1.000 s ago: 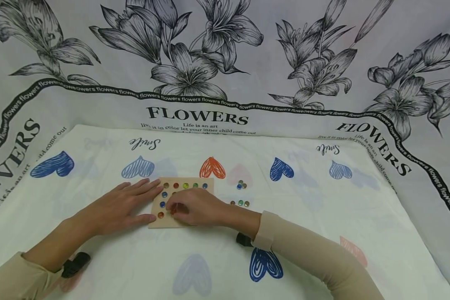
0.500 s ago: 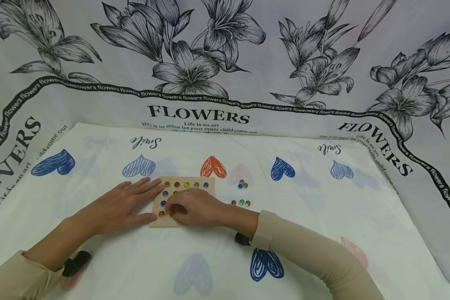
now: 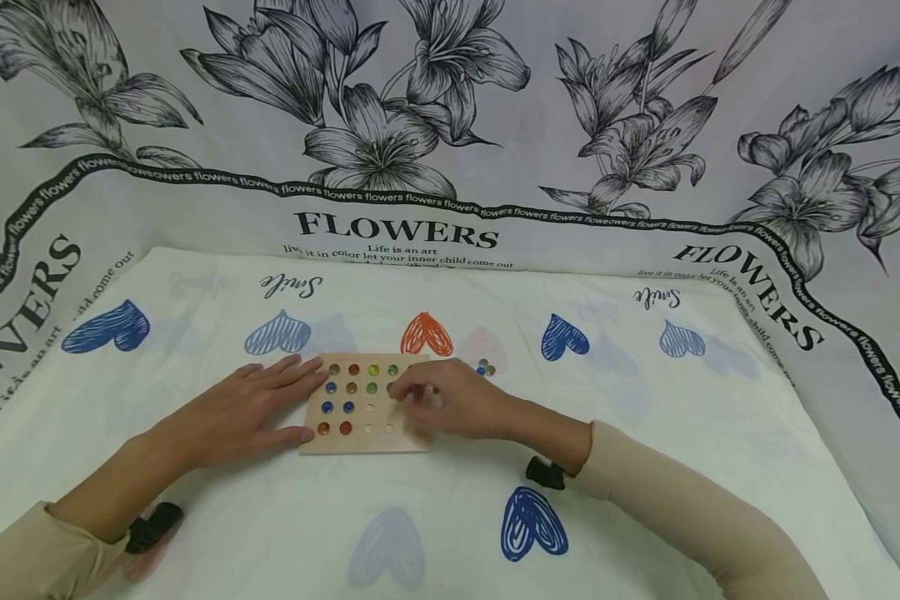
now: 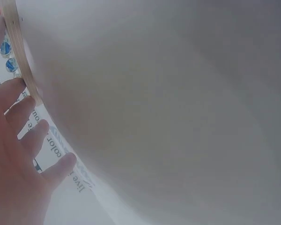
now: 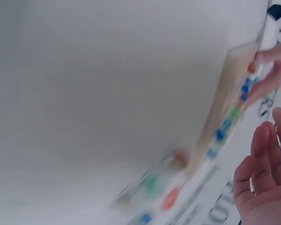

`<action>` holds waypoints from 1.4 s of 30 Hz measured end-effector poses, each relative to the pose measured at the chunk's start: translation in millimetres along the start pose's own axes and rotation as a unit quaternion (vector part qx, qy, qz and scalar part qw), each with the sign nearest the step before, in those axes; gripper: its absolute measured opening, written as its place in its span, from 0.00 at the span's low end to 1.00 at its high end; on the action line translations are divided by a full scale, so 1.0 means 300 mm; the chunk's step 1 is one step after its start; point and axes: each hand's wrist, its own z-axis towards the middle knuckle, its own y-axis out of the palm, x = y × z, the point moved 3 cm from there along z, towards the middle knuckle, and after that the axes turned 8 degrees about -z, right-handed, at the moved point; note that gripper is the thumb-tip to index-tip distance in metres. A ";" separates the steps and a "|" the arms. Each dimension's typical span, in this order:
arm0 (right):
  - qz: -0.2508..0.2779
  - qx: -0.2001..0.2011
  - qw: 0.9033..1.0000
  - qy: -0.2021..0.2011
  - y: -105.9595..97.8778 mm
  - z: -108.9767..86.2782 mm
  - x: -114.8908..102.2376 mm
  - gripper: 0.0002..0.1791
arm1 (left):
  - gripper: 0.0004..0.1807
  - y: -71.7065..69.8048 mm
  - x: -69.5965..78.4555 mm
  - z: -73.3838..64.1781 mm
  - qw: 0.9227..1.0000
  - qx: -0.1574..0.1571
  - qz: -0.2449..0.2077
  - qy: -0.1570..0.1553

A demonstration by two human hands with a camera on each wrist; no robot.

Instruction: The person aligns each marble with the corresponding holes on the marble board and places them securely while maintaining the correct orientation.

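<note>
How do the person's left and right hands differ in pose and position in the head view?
The left hand lies with fingers extended and thumb apart; the right hand has its fingers bent, with nothing visibly held.
The left hand is at the left edge of the wooden board, while the right hand is over its right side.
Both are bare, with beige sleeves on the arms behind them.

A hand could slide over the white cloth near the person, but the left hand blocks the left side of the board, and the right hand and little marbles block the right.
</note>
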 end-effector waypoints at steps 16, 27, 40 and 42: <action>-0.023 0.035 0.996 0.076 -0.095 -0.180 0.195 0.14 | 0.43 -0.012 0.007 0.002 1.000 -0.002 -0.002 0.000; -0.027 0.031 0.995 0.087 -0.086 -0.222 0.228 0.13 | 0.43 -0.007 0.004 -0.001 1.000 0.002 -0.006 -0.001; -0.017 0.011 0.994 0.106 -0.079 -0.256 0.277 0.14 | 0.43 0.002 -0.002 -0.001 1.000 0.009 0.004 0.001; -0.009 0.009 0.994 0.107 -0.077 -0.258 0.282 0.14 | 0.43 0.003 -0.003 -0.001 1.000 0.010 0.005 0.002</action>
